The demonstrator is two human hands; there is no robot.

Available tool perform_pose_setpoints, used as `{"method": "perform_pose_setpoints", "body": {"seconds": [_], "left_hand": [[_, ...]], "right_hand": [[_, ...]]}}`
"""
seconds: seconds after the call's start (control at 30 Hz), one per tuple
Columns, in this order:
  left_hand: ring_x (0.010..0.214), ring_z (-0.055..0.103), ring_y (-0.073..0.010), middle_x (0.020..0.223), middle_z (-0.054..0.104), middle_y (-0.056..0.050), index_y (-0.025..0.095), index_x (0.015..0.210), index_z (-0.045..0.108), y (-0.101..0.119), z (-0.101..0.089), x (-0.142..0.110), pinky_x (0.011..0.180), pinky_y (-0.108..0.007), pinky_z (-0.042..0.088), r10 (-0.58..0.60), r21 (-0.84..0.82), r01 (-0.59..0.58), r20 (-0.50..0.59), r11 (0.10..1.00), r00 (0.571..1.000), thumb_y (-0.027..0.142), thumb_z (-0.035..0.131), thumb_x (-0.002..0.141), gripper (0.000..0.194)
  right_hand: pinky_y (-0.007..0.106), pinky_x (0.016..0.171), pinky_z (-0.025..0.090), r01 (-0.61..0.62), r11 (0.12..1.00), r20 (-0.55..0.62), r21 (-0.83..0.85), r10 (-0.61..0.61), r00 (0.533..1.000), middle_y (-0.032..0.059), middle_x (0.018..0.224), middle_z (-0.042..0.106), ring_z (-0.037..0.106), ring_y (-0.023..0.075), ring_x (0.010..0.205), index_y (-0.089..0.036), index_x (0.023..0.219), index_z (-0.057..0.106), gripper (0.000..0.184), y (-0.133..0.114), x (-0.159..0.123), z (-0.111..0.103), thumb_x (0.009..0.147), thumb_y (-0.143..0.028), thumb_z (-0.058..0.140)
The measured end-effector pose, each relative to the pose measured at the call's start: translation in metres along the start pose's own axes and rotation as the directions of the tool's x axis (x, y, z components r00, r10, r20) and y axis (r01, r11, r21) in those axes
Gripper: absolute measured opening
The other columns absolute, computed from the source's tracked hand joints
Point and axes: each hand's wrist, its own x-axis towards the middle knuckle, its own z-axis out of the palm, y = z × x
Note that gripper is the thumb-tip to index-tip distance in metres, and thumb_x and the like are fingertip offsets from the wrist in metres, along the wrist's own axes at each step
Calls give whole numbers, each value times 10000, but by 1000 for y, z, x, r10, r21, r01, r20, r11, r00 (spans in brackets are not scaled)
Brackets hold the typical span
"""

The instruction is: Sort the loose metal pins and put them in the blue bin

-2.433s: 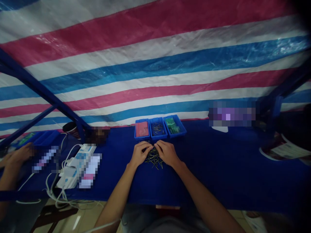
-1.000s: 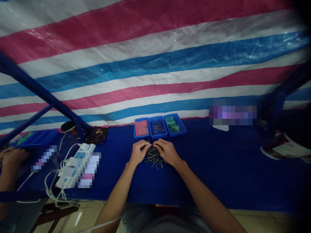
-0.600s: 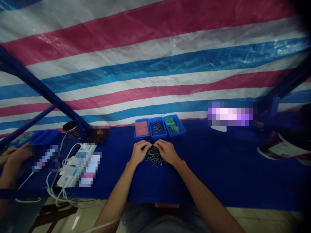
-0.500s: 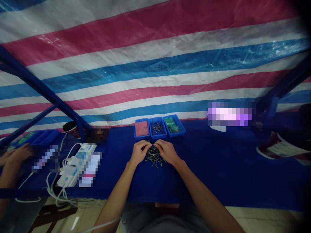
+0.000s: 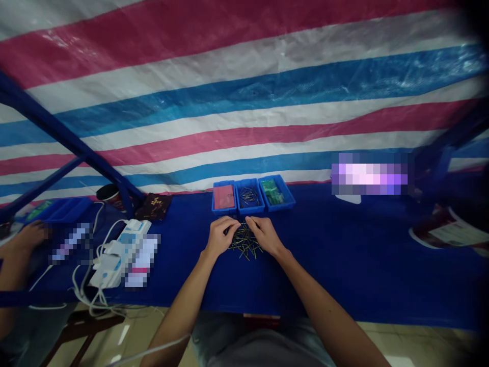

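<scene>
A loose pile of thin, dark and brassy screw-like pieces (image 5: 246, 245) lies on the blue tabletop between my hands. My left hand (image 5: 221, 235) is closed at the pile's left edge, thumb and forefinger pinched together. From the right, my right hand (image 5: 264, 234) reaches over the pile's far side with its fingertips pressed together. The fingertips of both hands almost meet; anything between them is too small to make out. Just beyond stand a blue bin with pink packets (image 5: 223, 197), a blue bin of similar thin pieces (image 5: 249, 195) and a blue bin with green packets (image 5: 273, 191).
On the left lie a white power strip (image 5: 120, 255) with tangled cables and a dark brown packet (image 5: 153, 206). Another person's hand (image 5: 30, 235) is at the far left. A labelled round container (image 5: 454, 229) stands at the right. Striped sheeting (image 5: 244, 117) hangs behind.
The view has tilted slightly. My right fingertips have shifted a little over the pile, and my left hand keeps its pinch. The other person's hand has moved slightly.
</scene>
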Motion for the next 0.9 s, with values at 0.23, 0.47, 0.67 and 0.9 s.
{"method": "perform_pose_setpoints", "body": {"seconds": [0.23, 0.47, 0.67, 0.9], "left_hand": [[570, 560, -126, 657, 613, -13, 166, 796, 640, -6, -2, -7, 605, -256, 453, -147, -49, 139, -224, 989, 963, 319, 544, 959, 244], [516, 489, -108, 558, 514, 28, 168, 773, 606, -18, 1, -8, 572, -238, 400, -187, -24, 187, -234, 982, 954, 351, 538, 955, 267], [517, 438, -102, 554, 477, 35, 165, 770, 622, -18, 1, -6, 559, -230, 367, -199, -2, 203, -200, 979, 959, 374, 552, 949, 285], [465, 369, -91, 503, 369, 65, 169, 801, 649, -19, 2, -3, 532, -228, 319, -202, 8, 202, -46, 979, 978, 431, 522, 962, 333]], "right_hand": [[266, 575, 351, -32, 992, -311, 121, 69, 948, -14, 596, 469, 425, 133, 567, -189, 659, 519, 478, -8, -2, -13, 989, -526, 441], [385, 838, 387, -95, 925, -563, -368, -141, 815, 8, 653, 629, 560, 178, 621, -215, 1140, 701, 340, -6, 20, -27, 983, -442, 502], [371, 838, 375, 25, 887, -317, -462, -192, 929, 41, 787, 696, 600, 203, 744, -228, 1147, 701, 297, 3, 15, -37, 1004, -371, 484], [352, 857, 412, 231, 836, 165, -497, -170, 971, 54, 1007, 679, 621, 211, 953, -282, 1120, 722, 265, 38, 1, -33, 962, -193, 529]]}}
